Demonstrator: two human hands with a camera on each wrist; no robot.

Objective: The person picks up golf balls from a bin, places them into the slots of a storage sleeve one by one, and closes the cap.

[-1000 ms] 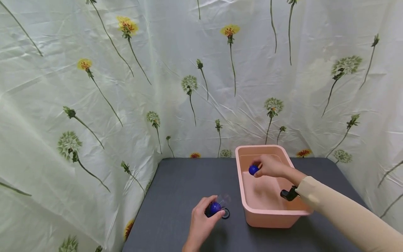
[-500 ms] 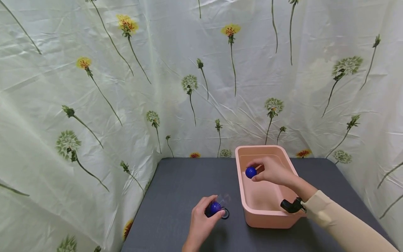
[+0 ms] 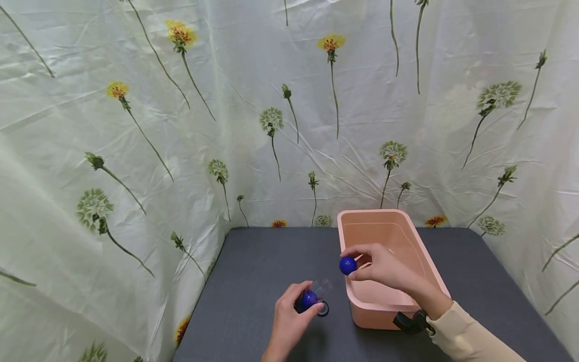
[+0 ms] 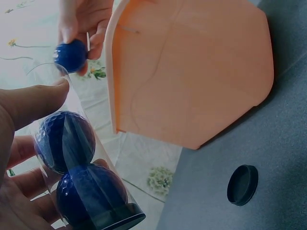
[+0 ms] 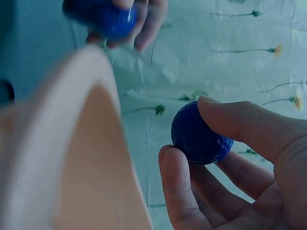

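My left hand (image 3: 289, 318) grips a clear plastic tube (image 4: 79, 98) with a dark base. Two dimpled blue golf balls (image 4: 67, 141) sit stacked inside it, and the tube's upper end is uncapped. Above the near left rim of a pink plastic bin (image 3: 384, 318), my right hand (image 3: 384, 266) pinches another blue golf ball (image 3: 348, 265) between thumb and fingers. In the left wrist view this ball shows just beyond the tube's open mouth. A black round cap (image 4: 242, 185) lies on the dark table, to the right of the left hand.
The bin stands on the right part of the grey table (image 3: 258, 266). A white curtain (image 3: 253, 75) printed with dandelions hangs behind and at the sides. A black wrist strap mount (image 3: 410, 323) on the right wrist is close to the bin's front wall.
My right hand has carried the golf ball from inside the bin leftward and toward me, to the bin's left rim. The left hand and the tube have stayed nearly still.
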